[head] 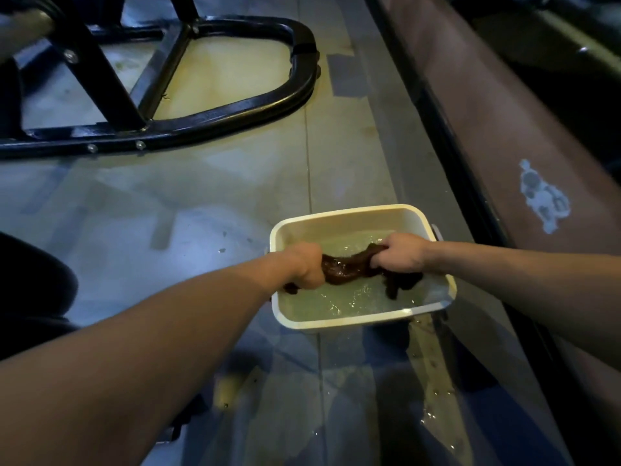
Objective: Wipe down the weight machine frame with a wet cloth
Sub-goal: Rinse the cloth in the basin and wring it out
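L hand (307, 267) & R hand (400, 252) each gripped an end of the dark, sodden cloth (347, 267) (twisted ropelike) over a cream rectangular plastic tub (336, 216) w/ water; black tubular frame (235, 111) well apart.

Cloth (349, 267) over basin (339, 215), machine frame (235, 109) behind it at left

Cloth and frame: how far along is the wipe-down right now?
Done: the cloth is soaked; water lies splashed on the floor beside the tub. In hand: the left hand and right hand each hold one end of the cloth in a tight grip, stretched over the tub's water, apparently wringing. Left: the black machine frame sits apart with no cloth on it, so wiping has yet to reach it here.
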### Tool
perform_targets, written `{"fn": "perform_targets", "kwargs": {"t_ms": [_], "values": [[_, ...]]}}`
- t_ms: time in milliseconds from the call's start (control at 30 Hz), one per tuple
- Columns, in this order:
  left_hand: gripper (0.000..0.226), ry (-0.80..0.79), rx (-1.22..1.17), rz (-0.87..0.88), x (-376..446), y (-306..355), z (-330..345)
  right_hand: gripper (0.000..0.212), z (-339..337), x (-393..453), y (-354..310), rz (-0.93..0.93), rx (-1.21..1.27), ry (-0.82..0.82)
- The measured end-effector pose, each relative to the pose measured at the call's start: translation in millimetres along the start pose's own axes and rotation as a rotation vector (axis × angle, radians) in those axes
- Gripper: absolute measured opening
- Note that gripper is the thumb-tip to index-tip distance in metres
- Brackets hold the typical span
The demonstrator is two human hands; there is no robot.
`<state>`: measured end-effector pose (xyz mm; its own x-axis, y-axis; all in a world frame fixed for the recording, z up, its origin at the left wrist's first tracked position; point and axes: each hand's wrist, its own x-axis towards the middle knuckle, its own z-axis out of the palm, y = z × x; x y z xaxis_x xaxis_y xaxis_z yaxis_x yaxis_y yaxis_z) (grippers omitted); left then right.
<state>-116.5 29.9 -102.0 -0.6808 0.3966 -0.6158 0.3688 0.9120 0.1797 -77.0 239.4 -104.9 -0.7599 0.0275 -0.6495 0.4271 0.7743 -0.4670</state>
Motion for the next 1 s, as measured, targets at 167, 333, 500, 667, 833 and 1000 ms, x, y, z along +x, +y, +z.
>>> {"fn": "perform_targets", "kwargs": {"t_ms": [167, 333, 500, 667, 833, 1000], "values": [[0.032, -0.059, -0.762, -0.132, -11.1, 1.6, -21.5, 0.037, -24.6, -12.0, -6.7, 0.043, 0.736, -0.086], [0.011, -0.194, -0.986, -0.173, -25.4, 1.1, -33.0, 0.033, -35.3, -27.9, -13.8, 0.09, 0.967, -0.123], [0.032, -0.238, -1.25, -0.203, -39.1, 7.1, -32.6, 0.03, -24.1, -48.1, -35.1, 0.143, 0.934, -0.091], [0.069, -0.279, -1.364, -0.261, -34.7, 16.1, -23.9, 0.021, -2.3, -73.0, -74.8, 0.023, 0.843, -0.217], [0.035, -0.326, -1.43, -0.091, -41.8, 20.6, -29.7, 0.016, 3.9, -84.7, -80.7, -0.076, 0.859, 0.009], [0.024, -0.206, -1.54, -0.067, -42.5, 13.5, -39.3, 0.054, -2.3, -80.7, -29.9, -0.345, -0.166, 0.47]]}}
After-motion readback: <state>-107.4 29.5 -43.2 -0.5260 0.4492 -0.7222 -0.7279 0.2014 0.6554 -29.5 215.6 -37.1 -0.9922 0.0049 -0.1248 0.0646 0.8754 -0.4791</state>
